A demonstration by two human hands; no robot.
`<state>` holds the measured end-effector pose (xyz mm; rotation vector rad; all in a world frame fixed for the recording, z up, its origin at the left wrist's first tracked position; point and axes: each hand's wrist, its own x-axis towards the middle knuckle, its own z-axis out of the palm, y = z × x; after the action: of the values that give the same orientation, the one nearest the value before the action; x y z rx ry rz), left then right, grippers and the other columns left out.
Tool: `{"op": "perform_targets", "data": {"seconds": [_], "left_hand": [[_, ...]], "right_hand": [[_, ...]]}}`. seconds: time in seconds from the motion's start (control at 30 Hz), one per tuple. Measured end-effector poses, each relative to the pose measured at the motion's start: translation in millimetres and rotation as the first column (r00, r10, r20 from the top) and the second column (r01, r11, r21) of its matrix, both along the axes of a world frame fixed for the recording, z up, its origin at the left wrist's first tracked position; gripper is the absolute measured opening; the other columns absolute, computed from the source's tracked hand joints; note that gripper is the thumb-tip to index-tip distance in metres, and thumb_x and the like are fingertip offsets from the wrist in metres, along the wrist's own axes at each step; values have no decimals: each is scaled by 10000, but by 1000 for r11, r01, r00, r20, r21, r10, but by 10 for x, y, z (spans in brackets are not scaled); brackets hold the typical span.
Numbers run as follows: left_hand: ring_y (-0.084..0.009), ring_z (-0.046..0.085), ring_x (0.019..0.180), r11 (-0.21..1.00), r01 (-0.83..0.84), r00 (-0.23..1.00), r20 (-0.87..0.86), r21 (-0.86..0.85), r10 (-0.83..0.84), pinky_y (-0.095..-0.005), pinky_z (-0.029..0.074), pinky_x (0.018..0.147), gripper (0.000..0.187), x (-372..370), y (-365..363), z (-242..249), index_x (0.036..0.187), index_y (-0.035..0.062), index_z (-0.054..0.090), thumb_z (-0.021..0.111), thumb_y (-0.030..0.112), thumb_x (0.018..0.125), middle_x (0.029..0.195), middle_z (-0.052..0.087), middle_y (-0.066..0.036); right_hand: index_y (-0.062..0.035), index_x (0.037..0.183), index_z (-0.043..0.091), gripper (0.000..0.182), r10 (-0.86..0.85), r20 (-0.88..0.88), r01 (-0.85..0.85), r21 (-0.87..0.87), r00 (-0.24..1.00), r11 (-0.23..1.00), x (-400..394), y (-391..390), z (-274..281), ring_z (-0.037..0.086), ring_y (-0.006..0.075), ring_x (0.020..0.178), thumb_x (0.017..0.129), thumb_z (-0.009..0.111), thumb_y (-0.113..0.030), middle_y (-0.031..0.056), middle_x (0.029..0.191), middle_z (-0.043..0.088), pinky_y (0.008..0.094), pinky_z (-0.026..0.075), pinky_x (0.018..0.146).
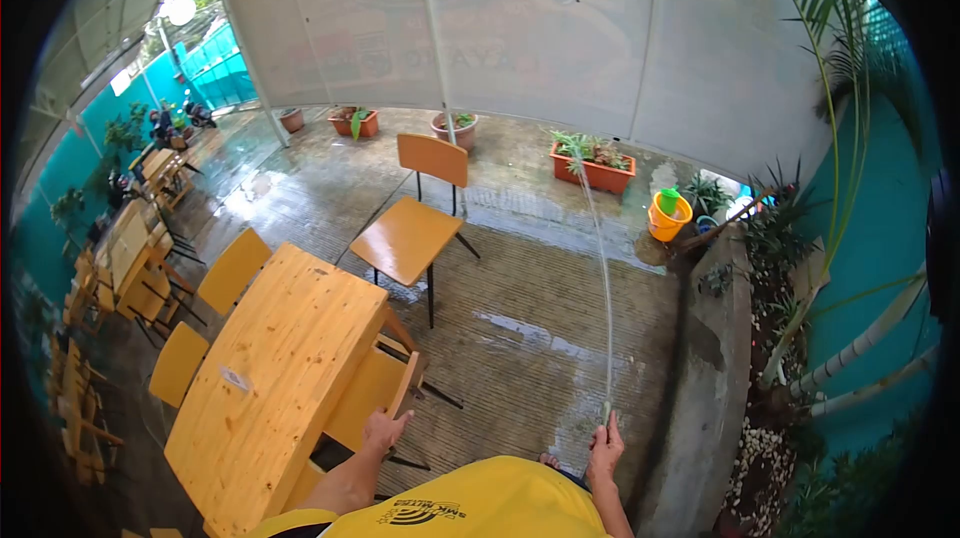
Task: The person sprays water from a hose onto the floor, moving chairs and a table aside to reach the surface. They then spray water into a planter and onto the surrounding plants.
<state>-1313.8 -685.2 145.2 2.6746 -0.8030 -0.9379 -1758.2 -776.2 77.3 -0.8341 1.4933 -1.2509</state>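
My right hand (605, 450) is closed around the end of a hose (607, 408) at the lower right. From it a thin stream of water (606, 288) arcs up and forward to the orange rectangular planter (595, 174) with green plants. My left hand (383, 432) is beside the backrest of a wooden chair (403, 383) at the table's right side; its fingers are partly spread and hold nothing visible. The wooden table (280, 358) is left of my left hand. Ahead of it stands another wooden chair (410, 238).
More potted plants (355, 122) line the foot of the pale screen (500, 28). A yellow bucket (669, 216) with a green dipper stands right of the planter. A low concrete curb (705, 368) borders the right-hand garden bed. The floor (520, 298) is wet.
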Motion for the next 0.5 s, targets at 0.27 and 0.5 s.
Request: {"op": "perform_targets", "data": {"seconds": [0.27, 0.5], "left_hand": [[-387, 597, 1153, 996, -23, 999, 29, -86, 25, -410, 461, 986, 783, -75, 21, 77, 1288, -25, 574, 726, 554, 783, 1213, 641, -245], [-397, 611, 1130, 992, -41, 998, 45, -116, 47, -410, 473, 970, 759, -70, 19, 7, 1255, -43, 592, 746, 526, 778, 1179, 651, -264]], "right_hand": [[-116, 1472, 458, 517, -84, 4, 84, 7, 996, 996, -45, -8, -64, 446, 58, 615, 971, 556, -37, -37, 769, 540, 225, 418, 551], [-122, 1442, 503, 482, -161, -1, 161, 4, 987, 987, -75, -19, -58, 460, 67, 632, 968, 576, -68, -19, 776, 563, 233, 439, 581]]}}
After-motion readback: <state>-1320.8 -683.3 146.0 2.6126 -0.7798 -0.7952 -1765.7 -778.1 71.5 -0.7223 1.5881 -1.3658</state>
